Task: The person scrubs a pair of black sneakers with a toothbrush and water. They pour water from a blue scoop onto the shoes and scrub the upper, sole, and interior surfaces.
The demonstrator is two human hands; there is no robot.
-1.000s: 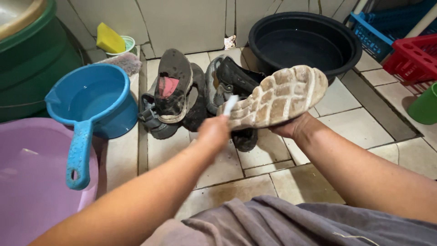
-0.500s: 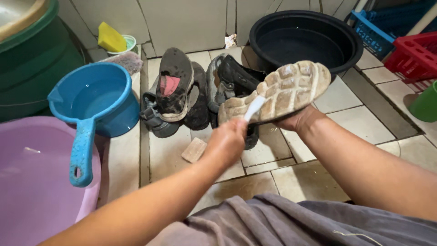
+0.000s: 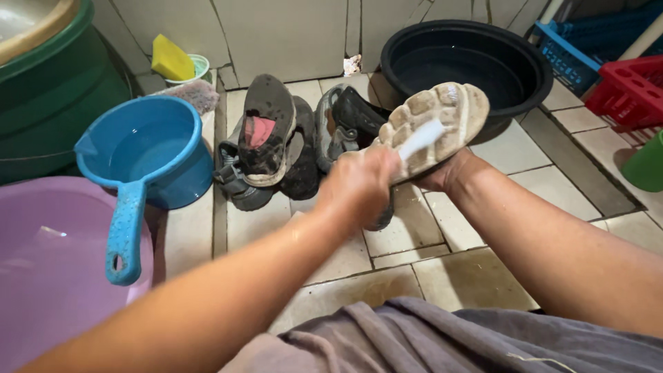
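Note:
A dirty sneaker (image 3: 442, 114) with a pale lugged sole is turned sole-up above the tiled floor. My right hand (image 3: 442, 178) grips it from underneath, mostly hidden by the shoe. My left hand (image 3: 358, 185) is closed around a white brush (image 3: 420, 139), whose head lies across the middle of the sole. Behind them a pile of dark sandals and shoes (image 3: 276, 141) leans against the wall.
A blue water dipper (image 3: 141, 162) holding water sits at left beside a pink basin (image 3: 48, 269) and a green tub (image 3: 52, 83). A black basin (image 3: 414, 48) stands at the back, with red and blue crates (image 3: 625, 86) at right. A yellow sponge (image 3: 169, 59) rests in a cup.
My left hand has swept the brush from the sole's heel end toward its middle, moving right and up. The sneaker has tilted slightly; my hand now hides the soap bar on the floor.

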